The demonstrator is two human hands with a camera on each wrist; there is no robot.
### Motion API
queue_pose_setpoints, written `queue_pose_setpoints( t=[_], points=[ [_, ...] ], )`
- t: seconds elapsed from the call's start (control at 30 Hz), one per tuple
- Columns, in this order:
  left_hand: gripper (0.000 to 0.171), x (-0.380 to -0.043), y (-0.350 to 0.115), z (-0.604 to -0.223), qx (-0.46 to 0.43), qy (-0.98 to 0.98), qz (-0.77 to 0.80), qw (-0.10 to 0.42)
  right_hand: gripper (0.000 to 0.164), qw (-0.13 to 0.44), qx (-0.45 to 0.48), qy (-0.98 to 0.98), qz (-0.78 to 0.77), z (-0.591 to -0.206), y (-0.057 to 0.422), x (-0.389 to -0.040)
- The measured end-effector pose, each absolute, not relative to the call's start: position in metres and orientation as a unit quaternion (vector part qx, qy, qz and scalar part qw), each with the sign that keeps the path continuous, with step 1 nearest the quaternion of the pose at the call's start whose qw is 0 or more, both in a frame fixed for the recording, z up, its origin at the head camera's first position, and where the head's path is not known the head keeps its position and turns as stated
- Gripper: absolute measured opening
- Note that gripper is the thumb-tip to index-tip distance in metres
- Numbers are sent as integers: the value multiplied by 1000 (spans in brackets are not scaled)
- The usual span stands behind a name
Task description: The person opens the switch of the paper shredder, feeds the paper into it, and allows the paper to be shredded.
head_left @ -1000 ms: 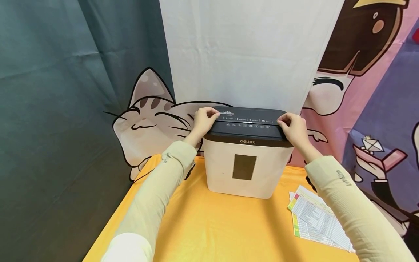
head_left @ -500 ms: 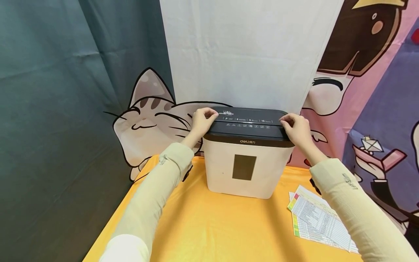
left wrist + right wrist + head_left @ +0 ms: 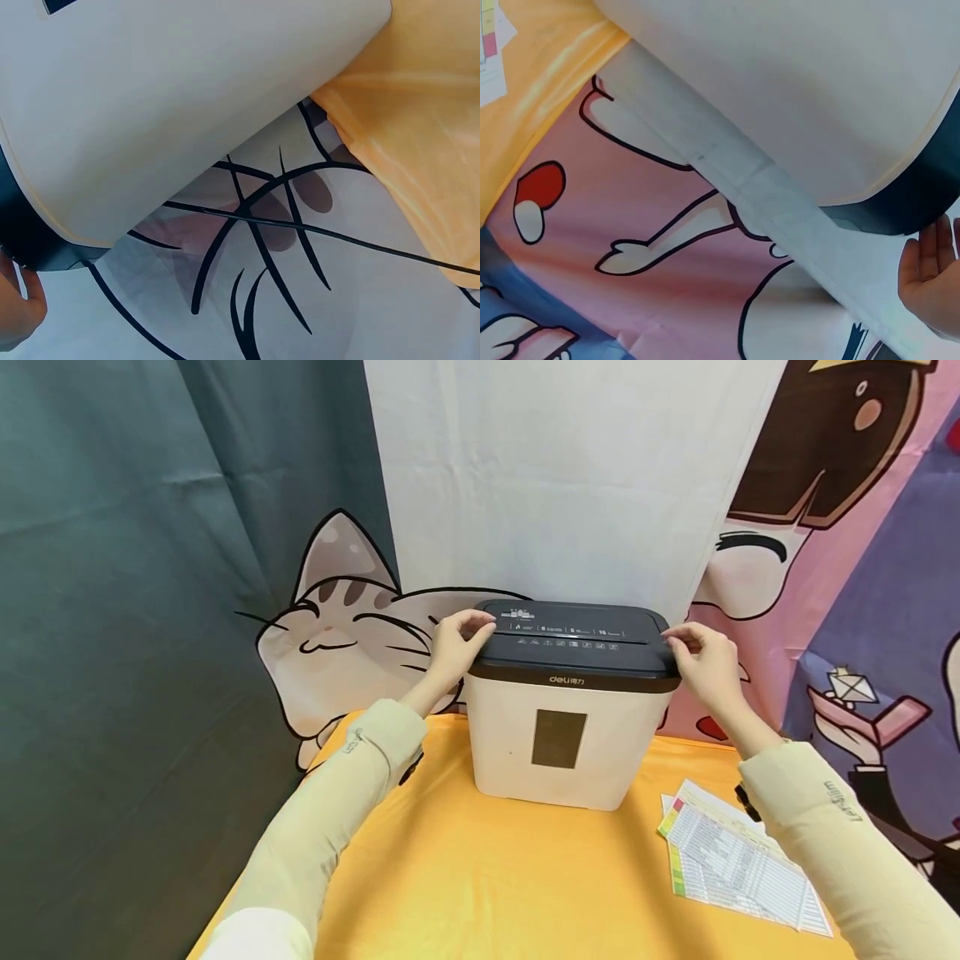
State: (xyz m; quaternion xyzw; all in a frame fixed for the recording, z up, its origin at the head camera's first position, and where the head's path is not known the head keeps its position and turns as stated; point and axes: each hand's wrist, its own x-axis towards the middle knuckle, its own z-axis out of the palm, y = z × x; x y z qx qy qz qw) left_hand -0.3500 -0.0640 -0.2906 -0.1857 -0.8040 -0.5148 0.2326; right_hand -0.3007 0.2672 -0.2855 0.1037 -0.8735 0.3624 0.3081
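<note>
Head view: a printed cloth backdrop fills the space behind everything, with a green panel, a white one, pink and purple parts, and a smiling cartoon cat low beside the white panel. In front of it spreads a table under a yellow-orange cloth. A paper shredder stands upright on the table, near the middle of its back edge, its pale body resting on the cloth. Two light sleeves with folded cuffs reach over the table from its front edge, one toward each end of the shredder. The shredder's dark top sits on the pale body, with a narrow slot running along it and rows of small white symbols. Printed sheets with coloured strips overlap on the table's right side, forward of its back edge and partly covered by the right sleeve. The right hand is at the top's right end; its fingers are loosely bent, their tips touching the rim. The left hand is at the opposite end, thumb and forefinger relaxed and a little apart, tips against the edge. A brown rectangular window is set in the shredder's front, and above it pale "deli" lettering marks the dark band.
</note>
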Motion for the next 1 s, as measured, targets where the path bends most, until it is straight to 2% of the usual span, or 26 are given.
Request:
queue_pose_setpoints(
  t=[0.27, 0.4, 0.67, 1.0],
  points=[
    [22, -333, -69, -301, -198, -780, -537, 252, 20, 345, 78, -848, 395, -297, 289, -289],
    [19, -324, -69, -308, -216, -771, -528, 283, 19, 347, 63, -846, 399, -307, 300, -282],
    [15, -308, -61, -323, -231, -740, -552, 307, 20, 341, 15, -861, 377, -333, 325, -271],
    [15, -268, -40, -330, -240, -743, -558, 280, 22, 321, -27, -867, 380, -368, 352, -257]
  ],
)
